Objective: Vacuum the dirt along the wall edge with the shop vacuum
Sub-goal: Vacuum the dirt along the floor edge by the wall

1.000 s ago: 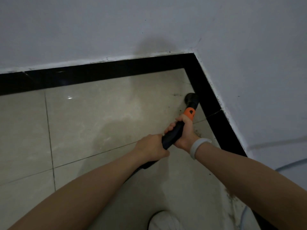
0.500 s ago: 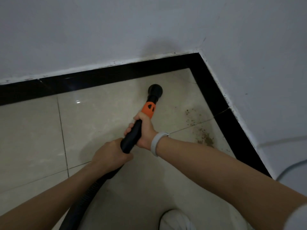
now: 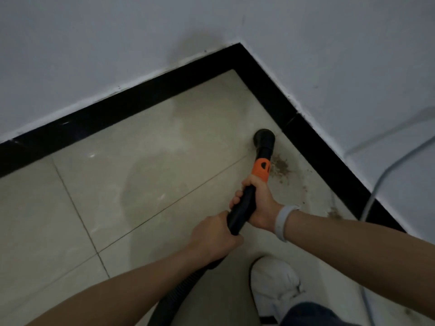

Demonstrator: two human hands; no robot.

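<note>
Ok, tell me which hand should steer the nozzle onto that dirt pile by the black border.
Right. The right hand grips the wand just below the orange collar, nearest the nozzle and beside the dirt pile. The left hand holds farther back near the hose, better for support.

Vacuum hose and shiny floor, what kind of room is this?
Probably an indoor room corner, perhaps in a home, though that can't be told for sure. Glossy beige floor tiles meet a black skirting strip under white painted walls, and a grey cable runs down the wall.
</note>
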